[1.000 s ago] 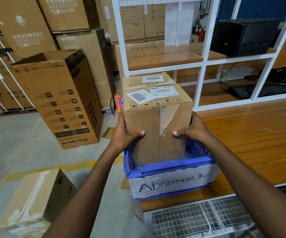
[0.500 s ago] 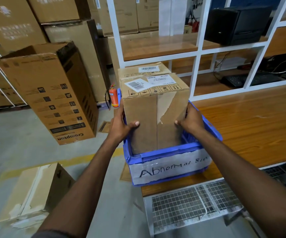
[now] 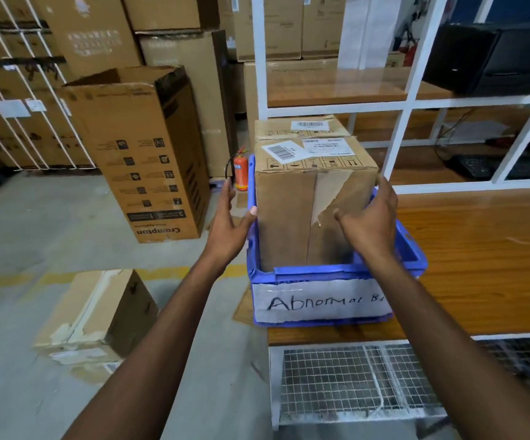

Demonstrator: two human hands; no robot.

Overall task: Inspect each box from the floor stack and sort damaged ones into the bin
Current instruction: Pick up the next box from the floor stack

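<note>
Cardboard box [image 3: 289, 223] set upright in blue bin [image 3: 305, 272] on counter [image 3: 479, 265]. Left grip [image 3: 228, 227], right grip [image 3: 371, 220] seen released, fingers spread, at box sides.

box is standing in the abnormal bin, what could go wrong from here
1. The box stands tall, well above the rim of the bin, so it may tip when the left hand and right hand pull away.
2. The bin seems to overhang the corner of the table; a nudge might slide it off.
</note>
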